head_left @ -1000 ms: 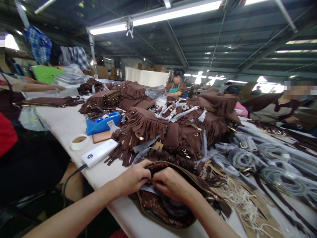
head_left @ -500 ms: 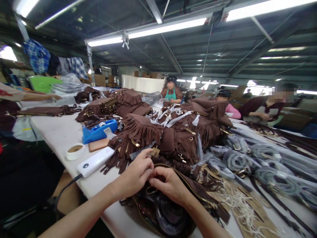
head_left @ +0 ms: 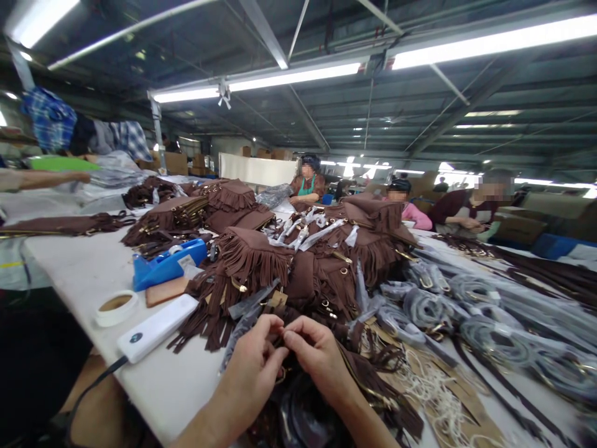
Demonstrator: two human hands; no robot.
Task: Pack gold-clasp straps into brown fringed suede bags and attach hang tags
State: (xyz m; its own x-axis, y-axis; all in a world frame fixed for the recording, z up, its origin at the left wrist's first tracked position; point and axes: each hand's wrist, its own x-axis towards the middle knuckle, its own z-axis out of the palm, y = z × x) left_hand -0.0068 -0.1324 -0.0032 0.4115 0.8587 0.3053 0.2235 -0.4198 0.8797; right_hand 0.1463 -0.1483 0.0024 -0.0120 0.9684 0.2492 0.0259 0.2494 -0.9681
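My left hand point(head_left: 256, 361) and my right hand point(head_left: 319, 358) meet at the fingertips, each closed in a pinch. Whatever they pinch is too small or hidden to make out. Right below them lies an open brown bag point(head_left: 380, 389) with a gold zip, partly covered by my hands and forearms. Dark, shiny plastic-wrapped contents point(head_left: 305, 407) show inside its mouth. Just beyond my fingers is a small tan tag point(head_left: 277, 300), against a heap of brown fringed bags point(head_left: 254, 249).
On the left are a blue tape dispenser point(head_left: 168, 264), a tape roll point(head_left: 116, 308) and a white power bank point(head_left: 157, 326) with a cable. Rightward lie white strings point(head_left: 433, 386) and plastic-wrapped coiled straps point(head_left: 426, 308). Co-workers point(head_left: 308, 183) sit across the table point(head_left: 69, 264).
My left hand has drawn in from above the bag's far edge, its fingers now curled against the right hand's fingertips. The camera view has shifted, moving the table items leftward.
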